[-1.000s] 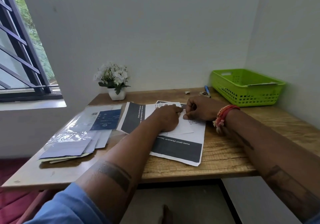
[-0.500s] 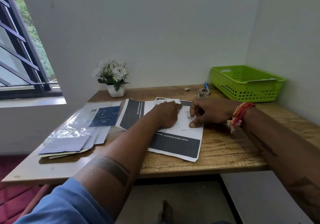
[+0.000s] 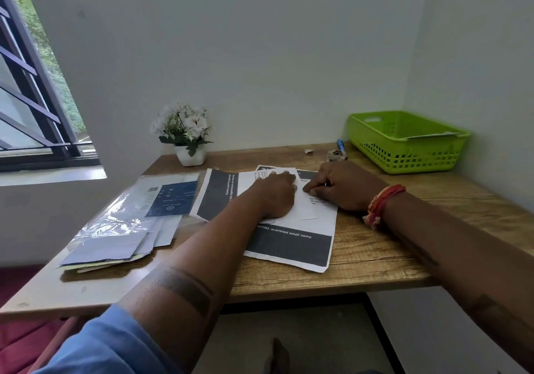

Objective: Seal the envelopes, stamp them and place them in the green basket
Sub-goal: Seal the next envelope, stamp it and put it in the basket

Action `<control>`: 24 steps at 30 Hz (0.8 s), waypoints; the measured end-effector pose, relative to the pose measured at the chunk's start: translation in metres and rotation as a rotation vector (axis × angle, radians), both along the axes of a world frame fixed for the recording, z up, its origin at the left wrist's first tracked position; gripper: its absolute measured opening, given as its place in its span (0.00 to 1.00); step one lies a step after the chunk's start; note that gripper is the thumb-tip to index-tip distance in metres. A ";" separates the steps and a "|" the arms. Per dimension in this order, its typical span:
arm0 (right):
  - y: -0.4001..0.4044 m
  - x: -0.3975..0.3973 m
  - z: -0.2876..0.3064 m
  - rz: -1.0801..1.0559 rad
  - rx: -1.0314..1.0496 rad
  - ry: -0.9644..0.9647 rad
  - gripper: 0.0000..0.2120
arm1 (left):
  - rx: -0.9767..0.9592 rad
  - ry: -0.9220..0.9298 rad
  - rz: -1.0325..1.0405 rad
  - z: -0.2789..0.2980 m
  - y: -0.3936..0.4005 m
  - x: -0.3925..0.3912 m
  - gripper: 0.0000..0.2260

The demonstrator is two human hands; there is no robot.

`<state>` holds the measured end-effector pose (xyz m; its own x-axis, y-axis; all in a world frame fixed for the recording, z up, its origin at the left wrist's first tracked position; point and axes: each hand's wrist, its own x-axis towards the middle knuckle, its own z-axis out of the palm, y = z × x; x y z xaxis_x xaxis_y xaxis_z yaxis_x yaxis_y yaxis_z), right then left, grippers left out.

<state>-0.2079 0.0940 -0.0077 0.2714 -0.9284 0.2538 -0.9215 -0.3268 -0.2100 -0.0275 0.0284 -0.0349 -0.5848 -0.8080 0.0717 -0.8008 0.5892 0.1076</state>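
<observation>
Since a second ago both hands have slid a bit over the envelope (image 3: pixel 310 210) — my left hand (image 3: pixel 276 196) lies flat on it with fingers straight, holding it down, and my right hand (image 3: pixel 344 186) has its fingers curled with the tips pressed on the envelope's right part. It sits on a printed sheet (image 3: pixel 291 246) on the desk (image 3: pixel 375 258), while the green basket (image 3: pixel 404 142) waits at the far right corner with a paper lying across its rim — well apart from my hands.
</observation>
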 end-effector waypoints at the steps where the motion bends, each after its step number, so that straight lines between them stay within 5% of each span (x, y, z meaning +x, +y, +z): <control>1: -0.002 0.001 0.000 -0.008 -0.004 0.017 0.12 | 0.001 -0.004 -0.003 0.001 0.000 0.000 0.21; 24: -0.084 0.016 -0.007 -0.216 0.034 0.072 0.16 | 0.007 0.067 0.025 -0.001 0.002 0.001 0.18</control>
<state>-0.1917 0.0104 -0.0150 0.0818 -0.9745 0.2088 -0.9822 -0.1144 -0.1490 -0.0269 0.0302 -0.0355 -0.5584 -0.8230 0.1040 -0.8062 0.5679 0.1656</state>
